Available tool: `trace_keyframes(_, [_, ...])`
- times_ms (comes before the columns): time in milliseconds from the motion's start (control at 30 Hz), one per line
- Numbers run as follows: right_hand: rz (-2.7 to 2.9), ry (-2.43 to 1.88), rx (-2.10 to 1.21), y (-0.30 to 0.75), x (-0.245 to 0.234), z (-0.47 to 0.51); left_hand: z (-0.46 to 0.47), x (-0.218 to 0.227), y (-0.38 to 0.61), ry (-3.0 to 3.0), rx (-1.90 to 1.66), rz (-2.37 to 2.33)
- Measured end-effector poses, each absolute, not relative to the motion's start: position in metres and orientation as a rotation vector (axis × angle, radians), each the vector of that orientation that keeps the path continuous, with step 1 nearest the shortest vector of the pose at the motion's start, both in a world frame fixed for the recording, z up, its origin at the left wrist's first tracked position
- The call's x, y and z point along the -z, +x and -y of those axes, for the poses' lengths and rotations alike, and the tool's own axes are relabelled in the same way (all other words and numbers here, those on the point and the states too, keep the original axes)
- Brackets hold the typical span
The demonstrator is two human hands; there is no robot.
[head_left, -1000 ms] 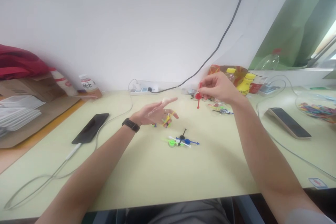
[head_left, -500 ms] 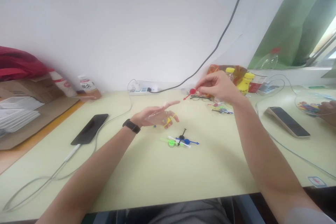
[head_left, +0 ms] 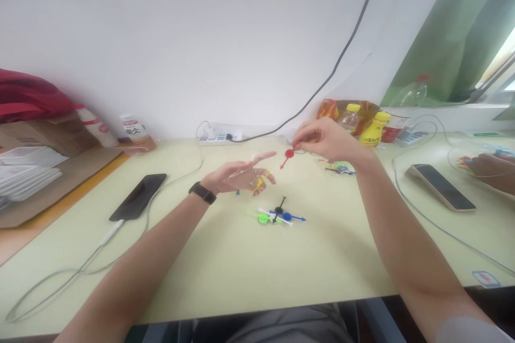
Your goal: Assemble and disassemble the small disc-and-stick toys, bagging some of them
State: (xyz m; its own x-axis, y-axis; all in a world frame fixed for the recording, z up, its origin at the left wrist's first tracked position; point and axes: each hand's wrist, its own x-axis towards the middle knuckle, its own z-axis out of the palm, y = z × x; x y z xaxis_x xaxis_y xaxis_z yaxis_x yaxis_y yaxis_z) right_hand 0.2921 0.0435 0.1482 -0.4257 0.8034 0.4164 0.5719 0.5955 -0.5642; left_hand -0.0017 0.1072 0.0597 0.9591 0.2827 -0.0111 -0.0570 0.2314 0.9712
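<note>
My right hand (head_left: 326, 141) pinches one end of a red arrow spinner (head_left: 289, 154), which hangs in the air with its point down and to the left. Facing it, my left hand (head_left: 241, 177) has its index finger stretched out and the other fingers curled. A yellow arrow spinner (head_left: 259, 184) rests in those curled fingers, and thin clear plastic (head_left: 239, 173) shows against the palm. Below the hands, on the table, a black arrow spinner (head_left: 279, 210), a blue one (head_left: 287, 216), a white one (head_left: 264, 211) and a green one (head_left: 263, 219) overlap in a small pile.
A packet of coloured pieces (head_left: 338, 166) lies beyond my right wrist. Left of me are a phone (head_left: 138, 196) with its cable, a bottle (head_left: 137, 131) and white trays (head_left: 28, 171). On the right are a card-reader-like device (head_left: 441, 186) and another person's hand (head_left: 493, 169) at a bag.
My right hand has come down and slightly left with the red arrow spinner, nearer my left hand. The other person's hand has moved further in at the right. My left hand stays almost still.
</note>
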Motion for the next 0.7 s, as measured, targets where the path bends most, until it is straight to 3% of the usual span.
trace_keyframes(700, [1.934,-1.108,-0.553,0.2816,-0.1452,-0.0428,-0.1036,-0.0586,0.0046,1.342,-0.227,-0.219])
